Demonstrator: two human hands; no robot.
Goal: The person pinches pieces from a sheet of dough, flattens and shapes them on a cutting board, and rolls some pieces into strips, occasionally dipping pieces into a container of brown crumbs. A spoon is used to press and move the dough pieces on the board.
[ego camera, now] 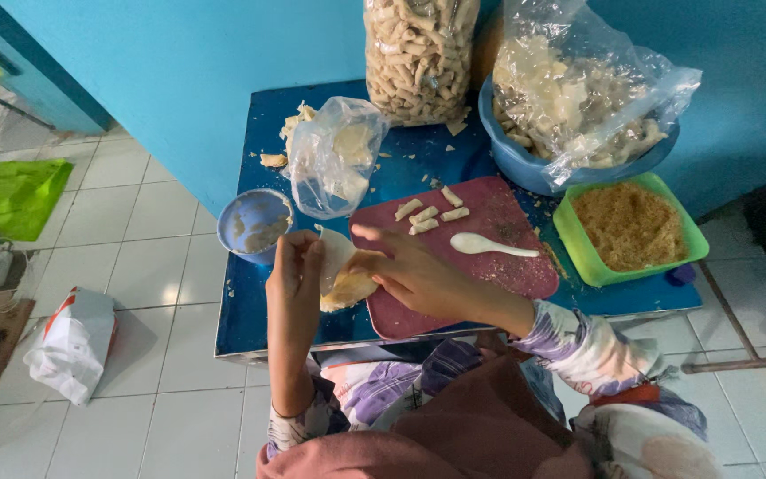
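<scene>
**Head view: bags along the wall, a wrapper sheet between two hands**

Head view looks down on a blue surface (250, 328) set against a turquoise wall. At top centre stands a tall clear bag (419, 55) packed with pale rolled sticks. Right of it, a crumpled clear bag (578, 84) of whitish pieces sits in a blue basin (511, 160). A smaller clear bag (334, 155) lies left of centre, above a small blue bowl (254, 223). A green square tub (629, 229) of brown crumbs sits at right. On the floor at lower left lies a white bag (73, 344).

A thin, pale yellowish wrapper sheet (345, 273), creased and partly folded, is at frame centre, over the left edge of a dark red board (489, 266). The left hand (294, 270) pinches its left edge with closed fingers; the right hand (410, 270) lies on it, fingers spread loosely. Four small rolls (427, 213) and a white spoon (489, 245) rest on the board
</scene>
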